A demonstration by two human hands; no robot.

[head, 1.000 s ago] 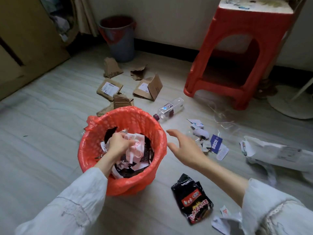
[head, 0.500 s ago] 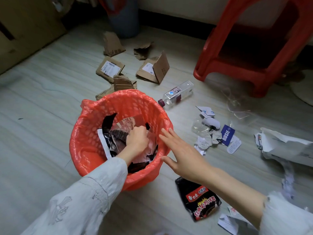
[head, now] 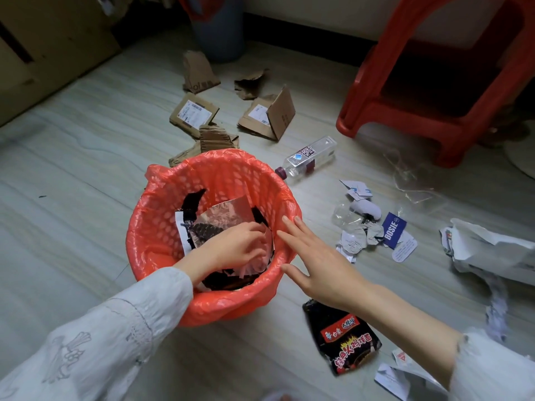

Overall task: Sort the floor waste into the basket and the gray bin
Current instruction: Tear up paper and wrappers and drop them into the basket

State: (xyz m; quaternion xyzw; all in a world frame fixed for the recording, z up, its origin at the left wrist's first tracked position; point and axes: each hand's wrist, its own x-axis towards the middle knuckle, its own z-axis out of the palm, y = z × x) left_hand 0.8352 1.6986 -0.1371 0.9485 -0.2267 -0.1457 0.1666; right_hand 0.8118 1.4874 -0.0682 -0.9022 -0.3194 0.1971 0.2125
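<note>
Floor litter remains, cardboard scraps point(head: 194, 114) and a bottle point(head: 308, 157), while the basket point(head: 150, 227) holds wrappers, left hand point(head: 234, 250) seemingly pressing them, right hand point(head: 315, 261) spread open.

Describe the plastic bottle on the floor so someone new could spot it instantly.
Start at the basket lined with an orange bag, mid-floor. Just past its far right rim, towards the red plastic stool, a clear plastic bottle lies on its side. It is the only bottle there: transparent, with a dark cap pointing at the basket and a blue-and-white label, unlike the torn brown cardboard pieces beside it.
</note>
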